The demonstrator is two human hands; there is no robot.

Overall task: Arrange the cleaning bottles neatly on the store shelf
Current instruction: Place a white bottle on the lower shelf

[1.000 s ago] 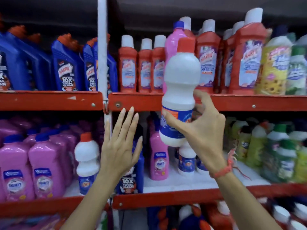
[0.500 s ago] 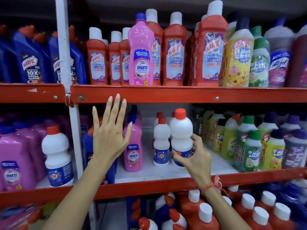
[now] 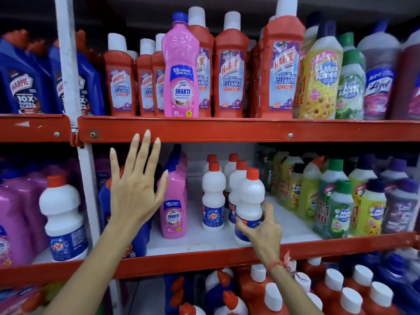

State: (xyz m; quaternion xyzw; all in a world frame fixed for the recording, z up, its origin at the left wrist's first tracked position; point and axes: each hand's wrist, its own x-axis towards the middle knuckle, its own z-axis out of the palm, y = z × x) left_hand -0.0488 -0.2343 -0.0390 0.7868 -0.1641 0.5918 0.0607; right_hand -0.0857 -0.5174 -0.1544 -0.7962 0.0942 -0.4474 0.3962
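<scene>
My right hand (image 3: 261,226) grips the lower part of a white bottle with a red cap (image 3: 249,196), which stands upright on the white middle shelf (image 3: 204,243) at the front of a group of matching white bottles (image 3: 213,196). My left hand (image 3: 136,189) is raised with fingers spread, empty, in front of a blue bottle (image 3: 104,201) and a pink Shakti bottle (image 3: 173,201). Its fingertips reach the red shelf rail (image 3: 227,130). Another pink Shakti bottle (image 3: 181,69) stands among red Harpic bottles (image 3: 230,69) on the upper shelf.
A lone white bottle (image 3: 62,217) stands left of the white upright post (image 3: 88,178), beside purple bottles (image 3: 16,212). Blue Harpic bottles (image 3: 25,80) fill the upper left. Yellow and green bottles (image 3: 336,201) crowd the right. Red and white-capped bottles (image 3: 329,289) sit on the lowest shelf.
My right hand brought the white bottle down from in front of the upper shelf and set it on the middle shelf beside the other white bottles. My left hand stayed raised and spread.
</scene>
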